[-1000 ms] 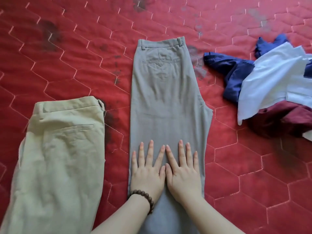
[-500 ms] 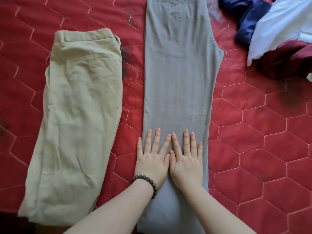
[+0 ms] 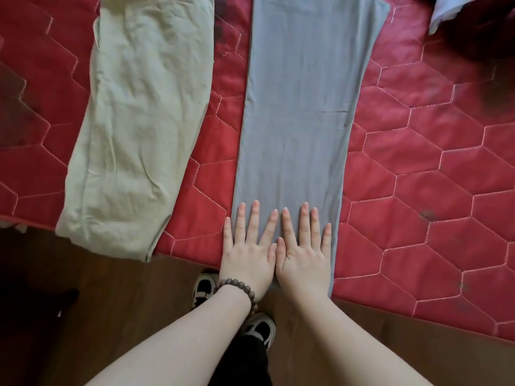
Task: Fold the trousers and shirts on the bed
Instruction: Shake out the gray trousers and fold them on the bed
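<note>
Grey trousers (image 3: 303, 107) lie flat and lengthwise down the middle of the red quilted bed (image 3: 432, 176), their waistband out of view at the top. My left hand (image 3: 249, 246), with a bead bracelet on the wrist, and my right hand (image 3: 303, 246) press side by side on the lower leg part, fingers straight and spread, close to the bed's front edge. Khaki trousers (image 3: 139, 121) lie to the left, wrinkled, their lower end hanging slightly over the bed edge.
A white garment (image 3: 443, 15) and a dark red one (image 3: 479, 32) show at the top right corner. Wooden floor (image 3: 111, 302) runs below the bed edge, with my two shoes (image 3: 204, 288) standing on it.
Both hands have slid down the grey trousers toward the bed's front edge, staying flat. The view has tilted down, so the waistbands and shirt pile left the frame and the floor appeared.
</note>
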